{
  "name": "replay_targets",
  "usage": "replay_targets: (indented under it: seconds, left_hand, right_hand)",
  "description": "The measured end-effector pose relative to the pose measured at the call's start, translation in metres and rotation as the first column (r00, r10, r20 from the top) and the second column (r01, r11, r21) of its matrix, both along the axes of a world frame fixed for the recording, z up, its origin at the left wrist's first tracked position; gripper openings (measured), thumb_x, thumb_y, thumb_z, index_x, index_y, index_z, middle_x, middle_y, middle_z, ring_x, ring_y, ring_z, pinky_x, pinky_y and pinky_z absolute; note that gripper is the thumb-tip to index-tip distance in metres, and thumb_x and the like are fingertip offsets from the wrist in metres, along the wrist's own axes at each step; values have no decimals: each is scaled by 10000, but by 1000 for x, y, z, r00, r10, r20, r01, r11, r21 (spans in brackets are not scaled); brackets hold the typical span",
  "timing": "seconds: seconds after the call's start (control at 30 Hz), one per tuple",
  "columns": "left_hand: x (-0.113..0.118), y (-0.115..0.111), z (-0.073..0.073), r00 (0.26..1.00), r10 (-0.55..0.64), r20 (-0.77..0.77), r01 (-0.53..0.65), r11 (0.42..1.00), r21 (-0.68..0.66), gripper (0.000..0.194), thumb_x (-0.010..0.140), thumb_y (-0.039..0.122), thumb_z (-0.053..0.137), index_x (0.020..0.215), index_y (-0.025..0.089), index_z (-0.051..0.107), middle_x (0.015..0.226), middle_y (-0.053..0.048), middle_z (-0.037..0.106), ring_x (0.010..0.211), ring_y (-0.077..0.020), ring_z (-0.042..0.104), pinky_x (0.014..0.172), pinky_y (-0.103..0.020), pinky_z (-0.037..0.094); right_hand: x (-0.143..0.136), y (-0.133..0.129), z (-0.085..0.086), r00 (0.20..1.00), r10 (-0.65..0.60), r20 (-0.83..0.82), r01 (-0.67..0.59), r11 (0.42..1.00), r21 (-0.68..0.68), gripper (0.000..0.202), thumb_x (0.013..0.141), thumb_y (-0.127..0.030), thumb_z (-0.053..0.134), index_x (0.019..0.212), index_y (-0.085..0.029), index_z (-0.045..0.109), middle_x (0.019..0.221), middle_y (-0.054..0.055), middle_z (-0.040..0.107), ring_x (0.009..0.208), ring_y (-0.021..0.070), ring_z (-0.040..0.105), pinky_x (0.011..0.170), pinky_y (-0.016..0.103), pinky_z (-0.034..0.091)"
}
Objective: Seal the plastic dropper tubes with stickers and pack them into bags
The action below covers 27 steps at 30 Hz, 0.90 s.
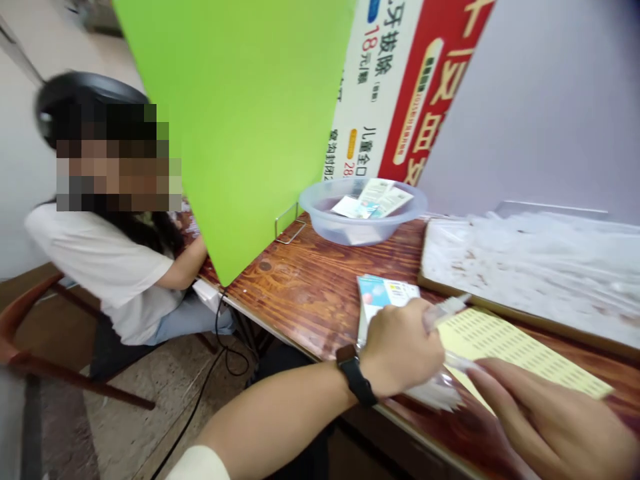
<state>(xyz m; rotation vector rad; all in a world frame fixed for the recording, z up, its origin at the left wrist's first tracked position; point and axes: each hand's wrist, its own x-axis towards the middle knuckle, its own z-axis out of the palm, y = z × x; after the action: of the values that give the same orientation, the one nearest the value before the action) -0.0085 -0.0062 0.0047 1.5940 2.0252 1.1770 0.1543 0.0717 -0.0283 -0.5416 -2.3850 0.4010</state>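
My left hand (403,347), with a dark watch on its wrist, is closed around a slender clear plastic tube (447,310). One end of the tube sticks out above the fist. My right hand (550,420) pinches a translucent part at the lower end, close beside the left fist. I cannot make out the tube's exact kind. Beneath and behind my left hand lies a pile of printed cards (383,293), partly covered. Clear plastic packets (440,393) show below the fist. A pale yellow sheet with rows of small print (525,347) lies under the tube and right hand.
A translucent bowl (320,223) with cards stands at the back. On the right is a shallow box (525,320) full of clear plastic pieces. A green divider (250,133) separates me from a seated person (105,260). A black cable (200,393) hangs at the left.
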Motion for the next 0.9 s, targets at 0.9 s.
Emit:
replay_targets:
  seconds: [0.9]
  left_hand:
    - [-5,7,11,924,103,-367,-68,992,107,260,884,188,394,1066,181,579,784,-39,678,687,-181,617,626,-265,411]
  right_hand:
    - [-5,-25,38,921,-273,-278,-109,505,-856,258,745,-401,653,800,-164,566,619,-42,457,550,89,432,507,223,336]
